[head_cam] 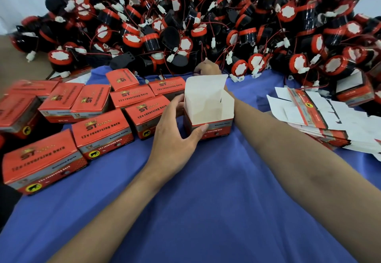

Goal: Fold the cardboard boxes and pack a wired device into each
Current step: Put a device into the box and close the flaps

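An open red cardboard box [208, 106] with a white inside stands upright on the blue cloth, lid flap raised. My left hand [175, 126] grips its left and front sides, thumb on the front. My right hand [207, 67] reaches past the box to the foot of the heap of black-and-red wired devices [185, 19]; its fingers are mostly hidden behind the flap, so what they touch or hold cannot be made out.
Several closed red boxes [101, 132] lie in rows at the left. A stack of flat unfolded boxes [317, 116] sits at the right. The device heap fills the whole back. Blue cloth [206, 201] covers the surface near me.
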The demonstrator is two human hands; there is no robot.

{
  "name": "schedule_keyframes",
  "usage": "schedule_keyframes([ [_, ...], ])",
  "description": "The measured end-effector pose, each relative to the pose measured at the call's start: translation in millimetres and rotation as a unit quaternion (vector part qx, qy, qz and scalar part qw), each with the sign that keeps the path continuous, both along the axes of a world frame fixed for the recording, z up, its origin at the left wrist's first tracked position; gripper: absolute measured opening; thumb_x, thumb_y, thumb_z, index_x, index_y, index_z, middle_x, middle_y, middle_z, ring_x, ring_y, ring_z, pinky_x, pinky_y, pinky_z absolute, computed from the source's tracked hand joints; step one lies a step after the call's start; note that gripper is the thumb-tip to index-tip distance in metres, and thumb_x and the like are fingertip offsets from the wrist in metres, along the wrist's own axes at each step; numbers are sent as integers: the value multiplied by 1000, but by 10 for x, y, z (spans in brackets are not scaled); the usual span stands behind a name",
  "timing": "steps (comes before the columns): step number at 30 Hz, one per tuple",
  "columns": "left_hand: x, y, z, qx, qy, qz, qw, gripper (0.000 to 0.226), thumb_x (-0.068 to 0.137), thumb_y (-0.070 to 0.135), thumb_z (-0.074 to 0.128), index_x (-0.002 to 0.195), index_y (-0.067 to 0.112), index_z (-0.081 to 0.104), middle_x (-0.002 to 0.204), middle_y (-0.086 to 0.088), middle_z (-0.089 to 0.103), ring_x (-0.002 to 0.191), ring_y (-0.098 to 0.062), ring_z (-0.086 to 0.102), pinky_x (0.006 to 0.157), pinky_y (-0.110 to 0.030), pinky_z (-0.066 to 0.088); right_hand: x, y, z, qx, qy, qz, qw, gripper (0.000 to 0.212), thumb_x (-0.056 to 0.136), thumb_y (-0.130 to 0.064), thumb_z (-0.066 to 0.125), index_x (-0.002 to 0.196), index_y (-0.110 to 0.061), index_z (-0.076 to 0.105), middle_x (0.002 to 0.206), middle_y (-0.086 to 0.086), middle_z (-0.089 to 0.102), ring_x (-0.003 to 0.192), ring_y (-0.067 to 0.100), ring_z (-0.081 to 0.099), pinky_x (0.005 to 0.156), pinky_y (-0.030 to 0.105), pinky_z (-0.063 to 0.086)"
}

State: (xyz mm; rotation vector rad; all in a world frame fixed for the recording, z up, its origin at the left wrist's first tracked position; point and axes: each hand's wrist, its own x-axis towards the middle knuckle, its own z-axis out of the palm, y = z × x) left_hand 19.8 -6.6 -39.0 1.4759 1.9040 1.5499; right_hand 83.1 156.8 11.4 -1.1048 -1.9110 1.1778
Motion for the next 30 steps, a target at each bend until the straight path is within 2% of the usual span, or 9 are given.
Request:
schedule_keyframes([
  [2,0,-2,8,2,-1,-1,1000,71,81,26,77,141,29,38,130,16,52,121,3,45,96,-7,36,-77,8,50,-2,-10,-13,1000,55,94,19,25,54,-18,36,58,1,33,55,11,24,48,11,31],
  [5,-15,5,22,9,3,4,1000,71,80,24,78,140,27,40,128,17,53,121,3,46,97,-10,36,-31,28,-9,63,-23,4,998,50,92,18,35,56,-16,47,61,-4,48,60,5,36,55,5,37],
  [8,-19,16,16,15,9,16,1000,70,80,23,78,139,27,41,124,19,53,118,3,47,94,-6,35,67,55,-147,194,-10,-27,981,13,86,10,54,86,10,67,81,21,67,78,29,58,74,28,51],
  [11,-13,10,15,15,10,24,1000,69,80,21,78,139,27,41,125,19,54,120,1,48,95,-9,36,256,130,-108,182,33,-61,981,9,84,5,59,89,1,65,82,17,68,70,17,61,65,23,47],
  [16,9,4,45,14,28,32,999,68,82,22,77,140,22,40,136,10,53,128,-6,47,103,-22,39,792,-89,394,79,-23,52,995,27,90,-19,63,65,-10,62,45,-2,56,35,7,42,39,15,31],
  [19,50,-5,55,-12,72,56,996,73,85,25,74,146,18,34,143,4,50,132,-15,45,106,-35,40,991,-436,749,34,-67,163,984,34,86,-35,66,65,-8,65,50,5,59,38,12,45,37,15,32],
  [23,36,-37,34,-47,127,60,989,72,89,32,65,150,18,30,145,-1,49,130,-19,47,102,-32,40,945,-921,985,24,-98,359,928,31,71,-35,76,83,-8,69,71,1,69,57,9,61,52,14,46],
  [27,99,-137,-7,-42,137,16,990,32,86,22,53,114,11,65,114,-6,67,112,-17,60,82,-25,47,735,-1176,834,73,-123,434,889,27,79,-10,75,103,-2,66,94,5,69,81,10,67,74,18,54],
  [30,159,-168,33,136,209,0,968,22,83,16,44,93,6,60,90,-1,60,91,-11,54,76,-18,41,600,-1239,713,122,-99,399,904,16,85,-1,67,101,0,65,81,0,69,70,8,68,67,17,53],
])
